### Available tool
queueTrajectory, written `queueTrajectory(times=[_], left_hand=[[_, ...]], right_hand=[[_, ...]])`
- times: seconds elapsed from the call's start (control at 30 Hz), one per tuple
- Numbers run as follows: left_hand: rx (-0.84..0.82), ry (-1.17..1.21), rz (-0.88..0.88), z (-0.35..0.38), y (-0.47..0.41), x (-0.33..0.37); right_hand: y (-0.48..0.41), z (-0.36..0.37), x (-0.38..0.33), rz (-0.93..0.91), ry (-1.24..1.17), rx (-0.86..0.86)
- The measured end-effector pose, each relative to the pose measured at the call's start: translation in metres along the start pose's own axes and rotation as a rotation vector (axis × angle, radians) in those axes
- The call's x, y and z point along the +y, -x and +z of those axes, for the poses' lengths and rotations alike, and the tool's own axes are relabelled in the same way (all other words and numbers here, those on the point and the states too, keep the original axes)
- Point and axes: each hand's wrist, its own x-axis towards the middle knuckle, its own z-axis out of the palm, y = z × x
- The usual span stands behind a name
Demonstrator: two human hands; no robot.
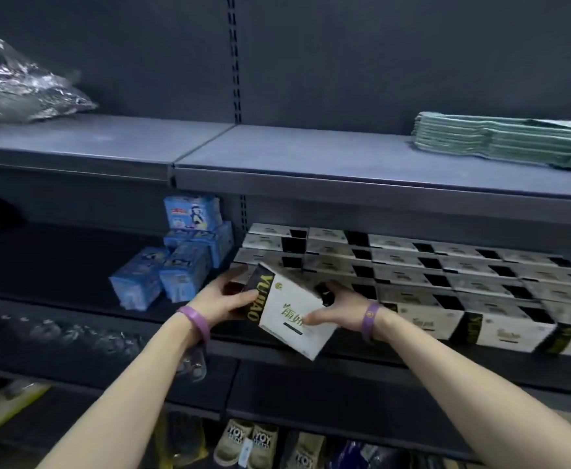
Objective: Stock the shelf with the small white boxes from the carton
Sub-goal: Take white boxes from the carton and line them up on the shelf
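Both hands are on it: the small white cardboard box (294, 316) with a black band and gold lettering sits tilted between them at the front of the dark metal shelf (250, 350), its lower corner poking out past the shelf lip. The left hand (230, 299) grips the black-banded end, thumb laid over the top, fingers curled round behind. The right hand (335, 308) holds the opposite side, with fingertips down on the white printed face; where its thumb sits I cannot tell. There is a purple wristband (194, 321) on the left wrist and a matching one on the right.

Just behind and to the right, rows of matching white boxes (429, 275) fill the shelf, lying flat and packed side by side, lines of them running off to the right edge. The held box overlaps the near left corner of that block, but whether it touches is not clear from here.

Left of the hands sits a cluster of blue printed packets (182, 265), loosely stacked, one perched on top. Up above, the grey upper shelf (277, 154) carries a crumpled silvery plastic bag (23, 93) at far left and a stack of flat green packs (497, 140) at far right. Down at the bottom, blurred, are beige slippers (243, 441)
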Motion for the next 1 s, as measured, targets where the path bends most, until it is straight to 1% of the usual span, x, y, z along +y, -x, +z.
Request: queueTrajectory(times=[0.07,0.1,0.23,0.43,0.57,0.77,1.0], left_hand=[[0.027,-0.233,0.002,-0.012,-0.001,-0.002],[0.051,-0.312,0.016,-0.017,-0.004,-0.006],[0.054,-0.549,0.076,-0.032,-0.012,-0.024],[0.088,-0.626,0.068,-0.041,-0.023,-0.051],[0.077,-0.617,0.047,-0.036,-0.029,-0.058],[0.061,-0.604,0.051,-0.033,-0.030,-0.060],[0.155,-0.565,0.058,-0.030,-0.029,-0.061]], right_hand=[[-0.012,0.009,-0.010,0.015,0.074,0.026],[-0.017,0.014,-0.013,0.019,0.097,0.055],[-0.031,0.047,-0.011,-0.076,0.143,0.223],[-0.048,0.086,-0.003,-0.098,0.198,0.357],[-0.049,0.097,0.000,-0.153,0.307,0.448],[-0.041,0.094,0.015,-0.232,0.282,0.481],[-0.047,0.100,0.016,-0.288,0.387,0.497]])
